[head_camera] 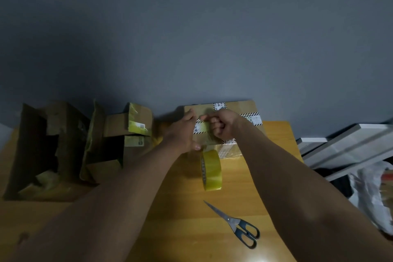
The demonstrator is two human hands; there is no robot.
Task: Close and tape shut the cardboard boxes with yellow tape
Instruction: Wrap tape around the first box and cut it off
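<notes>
From the head camera, a closed cardboard box (238, 110) with striped label tape sits at the far edge of the wooden surface (191, 219), against the grey wall. The left hand (182, 132) lies flat with straight fingers on the box top. The right hand (221, 125) is curled tight, pinching a strip of yellow tape (205, 128) across the box. The yellow tape roll (211, 170) stands on edge just in front of the box. Scissors (236, 224) lie nearer the front. Two open cardboard boxes (114, 144) stand toward the left edge
</notes>
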